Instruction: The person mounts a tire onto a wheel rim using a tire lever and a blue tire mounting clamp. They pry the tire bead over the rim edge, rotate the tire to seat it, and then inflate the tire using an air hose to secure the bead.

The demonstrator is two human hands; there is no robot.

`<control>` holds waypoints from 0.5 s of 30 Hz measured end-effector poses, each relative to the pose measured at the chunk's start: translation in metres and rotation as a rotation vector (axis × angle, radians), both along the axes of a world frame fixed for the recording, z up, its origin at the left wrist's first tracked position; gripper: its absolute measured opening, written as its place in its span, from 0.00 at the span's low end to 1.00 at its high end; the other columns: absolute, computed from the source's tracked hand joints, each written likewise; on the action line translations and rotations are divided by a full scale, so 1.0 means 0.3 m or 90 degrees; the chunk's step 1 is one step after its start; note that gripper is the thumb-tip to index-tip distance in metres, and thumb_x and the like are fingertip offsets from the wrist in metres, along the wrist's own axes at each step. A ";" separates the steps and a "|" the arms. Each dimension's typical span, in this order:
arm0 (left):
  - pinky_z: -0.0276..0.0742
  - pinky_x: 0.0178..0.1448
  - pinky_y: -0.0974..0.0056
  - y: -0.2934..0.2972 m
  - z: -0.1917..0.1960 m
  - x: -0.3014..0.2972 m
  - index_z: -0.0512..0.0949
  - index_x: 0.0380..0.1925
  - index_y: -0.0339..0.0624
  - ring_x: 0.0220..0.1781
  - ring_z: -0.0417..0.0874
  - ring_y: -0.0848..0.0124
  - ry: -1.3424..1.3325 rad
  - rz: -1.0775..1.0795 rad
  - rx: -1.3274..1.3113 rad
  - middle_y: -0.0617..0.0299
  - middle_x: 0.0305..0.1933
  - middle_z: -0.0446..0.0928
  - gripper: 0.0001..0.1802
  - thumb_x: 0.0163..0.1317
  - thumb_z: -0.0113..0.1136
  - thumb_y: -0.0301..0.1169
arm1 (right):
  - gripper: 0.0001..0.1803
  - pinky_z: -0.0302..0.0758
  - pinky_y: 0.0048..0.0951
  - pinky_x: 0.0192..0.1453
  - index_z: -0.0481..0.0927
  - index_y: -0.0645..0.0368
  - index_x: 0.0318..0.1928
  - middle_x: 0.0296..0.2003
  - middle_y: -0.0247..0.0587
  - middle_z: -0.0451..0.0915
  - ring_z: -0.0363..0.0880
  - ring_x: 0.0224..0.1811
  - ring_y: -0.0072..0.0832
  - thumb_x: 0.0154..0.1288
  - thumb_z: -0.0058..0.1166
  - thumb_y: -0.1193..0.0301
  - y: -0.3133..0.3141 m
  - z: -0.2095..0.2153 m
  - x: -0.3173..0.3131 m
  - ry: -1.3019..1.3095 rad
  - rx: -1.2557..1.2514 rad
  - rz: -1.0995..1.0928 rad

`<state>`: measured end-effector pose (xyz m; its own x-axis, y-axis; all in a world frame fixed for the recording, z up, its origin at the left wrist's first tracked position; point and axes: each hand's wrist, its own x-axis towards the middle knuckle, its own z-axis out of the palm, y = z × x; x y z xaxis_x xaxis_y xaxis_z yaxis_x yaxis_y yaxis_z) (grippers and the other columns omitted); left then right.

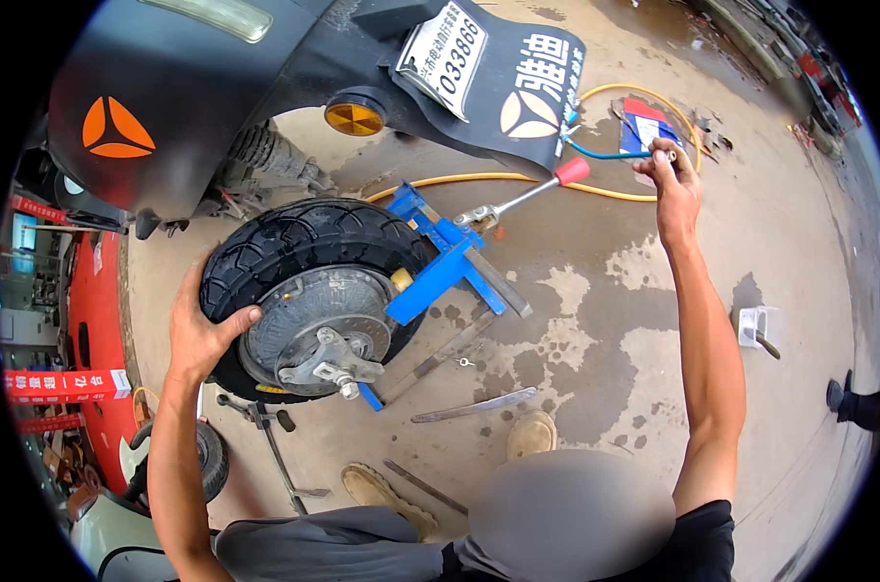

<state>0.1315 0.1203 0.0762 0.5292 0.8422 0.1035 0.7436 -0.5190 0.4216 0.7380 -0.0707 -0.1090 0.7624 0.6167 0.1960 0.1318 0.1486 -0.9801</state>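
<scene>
A black scooter tyre (294,242) on a grey hub motor wheel (322,335) lies tilted on the concrete, clamped in a blue bead-breaker tool (440,270) with a long metal lever and red grip (571,172). My left hand (199,330) rests on the tyre's left edge, fingers wrapped over the rubber. My right hand (671,179) is stretched far out to the right, closed on a small metal fitting at the end of a blue air hose (605,153).
A black scooter body (197,87) with an orange reflector hangs over the wheel. A yellow hose (518,179) curls across the stained floor. Flat metal tyre levers (474,405) lie near my shoes. A white cup (758,325) stands at right, a small wheel (212,456) at left.
</scene>
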 end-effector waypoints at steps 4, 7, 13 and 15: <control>0.71 0.78 0.50 -0.020 -0.017 -0.031 0.69 0.75 0.35 0.72 0.80 0.48 -0.056 -0.035 0.022 0.41 0.68 0.80 0.53 0.51 0.83 0.41 | 0.14 0.89 0.35 0.54 0.80 0.69 0.60 0.50 0.48 0.85 0.87 0.41 0.29 0.80 0.55 0.75 -0.038 0.328 -0.015 0.040 0.190 -0.011; 0.74 0.74 0.50 -0.071 0.010 -0.014 0.73 0.72 0.36 0.68 0.82 0.47 -0.049 -0.139 0.299 0.43 0.65 0.82 0.45 0.53 0.81 0.34 | 0.16 0.89 0.32 0.51 0.81 0.69 0.63 0.50 0.48 0.86 0.86 0.38 0.26 0.81 0.56 0.73 -0.121 0.563 -0.101 -0.101 0.160 -0.042; 0.79 0.54 0.52 -0.293 -0.015 0.074 0.84 0.50 0.38 0.52 0.85 0.53 -0.154 -0.445 0.280 0.52 0.50 0.84 0.24 0.51 0.78 0.26 | 0.18 0.84 0.22 0.41 0.83 0.65 0.64 0.45 0.44 0.89 0.81 0.34 0.19 0.84 0.55 0.68 -0.279 1.001 -0.430 -0.522 0.128 0.002; 0.80 0.55 0.55 -0.402 -0.069 0.109 0.84 0.47 0.38 0.52 0.85 0.53 -0.105 -0.548 0.107 0.53 0.48 0.85 0.21 0.52 0.78 0.27 | 0.19 0.84 0.22 0.42 0.82 0.64 0.66 0.44 0.44 0.89 0.80 0.34 0.19 0.85 0.53 0.66 -0.305 1.099 -0.508 -0.626 0.142 -0.032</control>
<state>0.1641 -0.0002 0.0554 0.9384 0.1263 0.3216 0.0036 -0.9343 0.3564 0.5855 -0.1621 0.2208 0.2240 0.4601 0.8591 0.8779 0.2875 -0.3829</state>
